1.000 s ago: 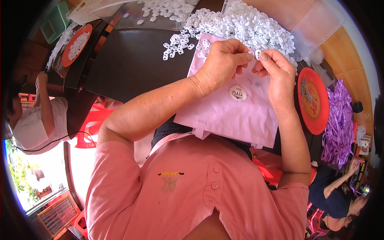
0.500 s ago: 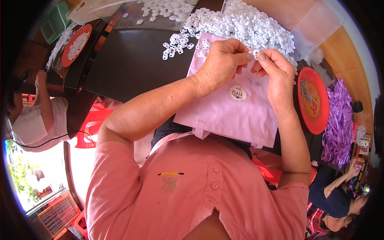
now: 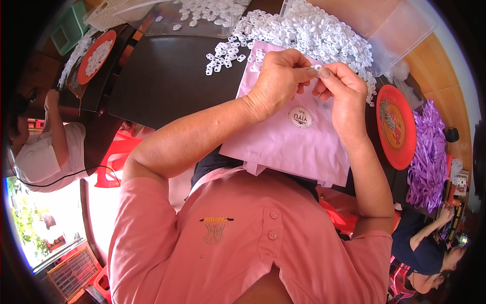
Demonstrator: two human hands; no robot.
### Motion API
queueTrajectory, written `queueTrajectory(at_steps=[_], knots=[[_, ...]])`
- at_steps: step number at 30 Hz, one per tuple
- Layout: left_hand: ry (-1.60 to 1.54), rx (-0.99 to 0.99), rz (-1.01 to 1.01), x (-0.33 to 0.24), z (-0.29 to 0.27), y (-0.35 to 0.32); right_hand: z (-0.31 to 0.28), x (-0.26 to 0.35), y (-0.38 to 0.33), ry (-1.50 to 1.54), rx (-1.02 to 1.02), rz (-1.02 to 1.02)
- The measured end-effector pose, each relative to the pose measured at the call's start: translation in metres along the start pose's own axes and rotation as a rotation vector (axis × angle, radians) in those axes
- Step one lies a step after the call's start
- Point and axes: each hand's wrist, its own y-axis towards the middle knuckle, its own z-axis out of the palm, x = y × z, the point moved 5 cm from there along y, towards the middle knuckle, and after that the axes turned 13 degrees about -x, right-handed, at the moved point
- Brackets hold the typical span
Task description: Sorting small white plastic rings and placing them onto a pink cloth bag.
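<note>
Above the pink bag (image 3: 283, 144), my two hands meet fingertip to fingertip. My left hand (image 3: 283, 76) pinches a small white plastic piece (image 3: 317, 67) between thumb and forefinger. From the other side, my right hand (image 3: 345, 88) has its thumb and forefinger closed on the same piece. The fingertips cover most of it, so its exact kind cannot be made out. More white pieces with holes lie on the bag's far left corner beside my left hand. Just beyond both hands rises a large heap of white plastic pieces (image 3: 314, 35).
Loose white pieces (image 3: 223, 54) lie on the dark table (image 3: 162, 81). A red plate (image 3: 400, 144) with small grey parts stands at right, by a bundle of purple straps (image 3: 428, 157). Clear plastic bins stand at the back. Other people sit at far left and lower right.
My right hand has shifted slightly left and tilted toward my left fingertips. The white piece is more covered by the fingers now. My left hand has barely moved.
</note>
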Motion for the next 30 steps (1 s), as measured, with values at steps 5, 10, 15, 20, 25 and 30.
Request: queueTrajectory(at_steps=[5,10,15,20,25,30], knots=[[-0.034,-0.008,-0.006,-0.002,-0.001,-0.001,0.001,0.001,0.0,0.026,0.007,0.0],[-0.063,0.028,-0.035,-0.002,0.002,0.0,-0.004,0.0,0.003,0.023,-0.033,0.016],[-0.059,0.03,-0.058,0.001,0.001,0.003,-0.012,-0.006,0.011,-0.021,-0.029,0.005],[-0.046,-0.033,-0.052,0.004,-0.005,0.012,-0.015,-0.012,0.017,-0.365,-0.001,-0.21],[-0.048,-0.054,-0.045,0.007,-0.007,0.015,0.0,-0.005,0.008,-1.027,0.05,-0.894],[-0.027,-0.047,-0.053,0.009,-0.008,0.014,0.003,-0.007,0.008,-1.115,0.1,-0.917]])
